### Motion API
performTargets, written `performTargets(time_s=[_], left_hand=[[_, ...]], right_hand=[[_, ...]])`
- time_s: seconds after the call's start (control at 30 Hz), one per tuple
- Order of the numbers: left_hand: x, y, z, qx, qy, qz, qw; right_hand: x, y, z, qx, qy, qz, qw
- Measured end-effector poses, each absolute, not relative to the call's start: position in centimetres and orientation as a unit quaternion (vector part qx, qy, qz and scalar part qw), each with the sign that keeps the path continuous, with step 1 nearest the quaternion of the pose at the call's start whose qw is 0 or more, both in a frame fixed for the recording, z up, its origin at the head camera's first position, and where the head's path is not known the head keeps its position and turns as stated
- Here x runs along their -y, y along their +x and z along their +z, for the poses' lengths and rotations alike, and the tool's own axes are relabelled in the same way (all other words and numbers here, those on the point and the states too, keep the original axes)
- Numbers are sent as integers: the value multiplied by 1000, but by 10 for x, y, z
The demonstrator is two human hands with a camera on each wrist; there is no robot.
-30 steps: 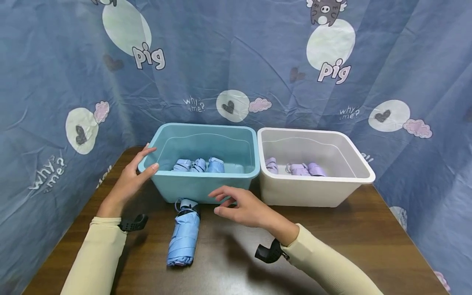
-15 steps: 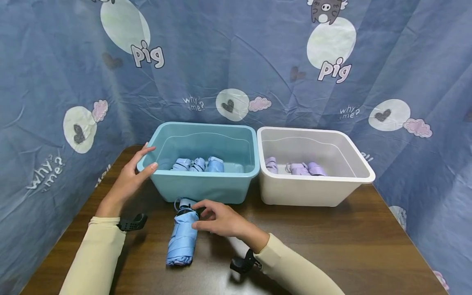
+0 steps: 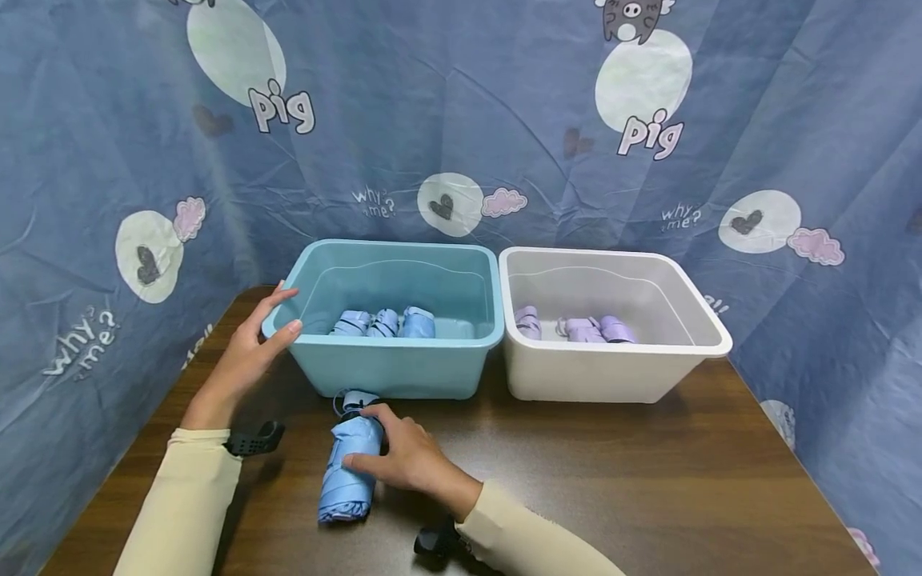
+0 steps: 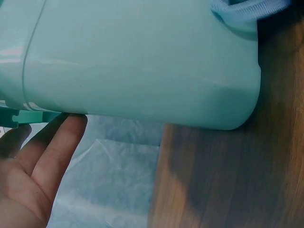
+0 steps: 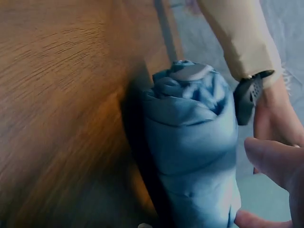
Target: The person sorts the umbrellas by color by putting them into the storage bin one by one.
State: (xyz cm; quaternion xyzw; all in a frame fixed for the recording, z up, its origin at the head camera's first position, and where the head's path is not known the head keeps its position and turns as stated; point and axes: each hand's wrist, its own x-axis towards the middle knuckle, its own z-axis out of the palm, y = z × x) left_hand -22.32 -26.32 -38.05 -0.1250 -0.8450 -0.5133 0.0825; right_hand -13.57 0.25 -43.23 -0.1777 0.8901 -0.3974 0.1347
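Observation:
A folded light-blue umbrella (image 3: 347, 472) lies on the table in front of the teal bin (image 3: 389, 368), its handle end toward the bin. Over its right side reaches my right hand (image 3: 410, 456), thumb and fingers spread. In the right wrist view the thumb (image 5: 275, 159) stands apart from the fabric, while another fingertip comes close to or touches the umbrella (image 5: 192, 142). My left hand (image 3: 241, 360) rests at the teal bin's left front corner. Its fingers (image 4: 59, 149) lie fairly straight against the bin wall in the left wrist view.
Several folded blue umbrellas (image 3: 418, 322) lie inside the teal bin. Right beside it stands a white bin (image 3: 583, 376) with folded purple umbrellas (image 3: 582, 330). A blue patterned curtain (image 3: 461, 104) hangs behind the wooden table (image 3: 619, 480).
My right hand has moved left and down from beside the teal bin's front to over the blue umbrella. The left hand keeps its place at the bin's corner.

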Motion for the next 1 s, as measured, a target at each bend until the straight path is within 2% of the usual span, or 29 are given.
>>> performTargets(time_s=[0.33,0.6,1.0], left_hand=[[262,-223,-379,843,-131,-515,82],[262,-222,-379,844,-126,-515,80],[262,-223,-382,845,-123,-514,79]], right_hand=[[30,-130,-431,-936,-122,-310,110],[41,-125,-431,-929,-111,-335,113],[28,-131,-437,-885,-157,-418,135]])
